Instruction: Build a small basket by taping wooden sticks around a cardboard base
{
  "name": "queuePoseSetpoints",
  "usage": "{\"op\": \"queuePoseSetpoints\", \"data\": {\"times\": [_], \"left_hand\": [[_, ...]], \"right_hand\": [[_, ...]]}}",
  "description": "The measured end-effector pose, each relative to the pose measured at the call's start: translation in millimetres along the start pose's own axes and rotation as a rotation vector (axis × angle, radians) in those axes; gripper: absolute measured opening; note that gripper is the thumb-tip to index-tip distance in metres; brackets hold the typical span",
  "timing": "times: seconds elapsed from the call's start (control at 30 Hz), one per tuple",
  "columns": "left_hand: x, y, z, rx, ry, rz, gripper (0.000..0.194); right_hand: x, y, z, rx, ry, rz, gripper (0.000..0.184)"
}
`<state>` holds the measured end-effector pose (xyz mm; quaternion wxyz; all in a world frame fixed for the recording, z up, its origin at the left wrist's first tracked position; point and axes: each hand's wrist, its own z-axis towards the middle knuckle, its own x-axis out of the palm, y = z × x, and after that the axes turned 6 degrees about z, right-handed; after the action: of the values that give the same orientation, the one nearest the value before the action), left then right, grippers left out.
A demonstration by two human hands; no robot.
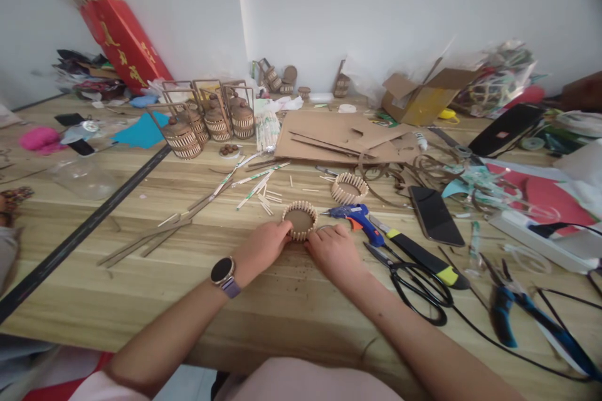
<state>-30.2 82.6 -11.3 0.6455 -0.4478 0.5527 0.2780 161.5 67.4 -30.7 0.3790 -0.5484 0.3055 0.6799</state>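
Observation:
Both my hands hold a small round basket base [300,220], a brown cardboard disc ringed by short pale sticks. My left hand [264,244], with a watch on its wrist, pinches the ring's left side. On the right side, the fingers of my right hand [336,254] are closed against the rim; some fingertips are hidden. A second ring of sticks [349,188] lies just beyond, to the right. Beside my right hand rests a blue hot glue gun [360,219]. Cut stick pieces [266,200] are scattered past my left hand.
Black scissors [418,288], a utility knife [423,257], pliers [522,307] and a phone [435,214] lie to the right. Cardboard sheets [324,131] are ahead. Several finished miniature baskets [219,119] stand back left. Another person's sleeve [7,250] shows at the left edge.

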Motion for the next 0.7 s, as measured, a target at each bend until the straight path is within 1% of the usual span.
{"op": "queuePoseSetpoints", "data": {"times": [0.17, 0.4, 0.57, 0.7], "left_hand": [[-1.6, -3, 4, -0.027, 0.018, 0.049, 0.014], [-2.5, -5, 5, -0.049, 0.033, 0.072, 0.014], [-2.5, -5, 6, -0.051, 0.038, 0.082, 0.017], [-3.0, -7, 5, -0.054, 0.036, 0.094, 0.017]], "right_hand": [[-2, 2, -2, 0.018, 0.023, 0.023, 0.018], [-4, 7, -1, 0.101, 0.055, 0.088, 0.018], [-6, 11, 3, 0.176, 0.052, 0.136, 0.019], [-7, 13, 4, 0.194, 0.041, 0.165, 0.021]]}}
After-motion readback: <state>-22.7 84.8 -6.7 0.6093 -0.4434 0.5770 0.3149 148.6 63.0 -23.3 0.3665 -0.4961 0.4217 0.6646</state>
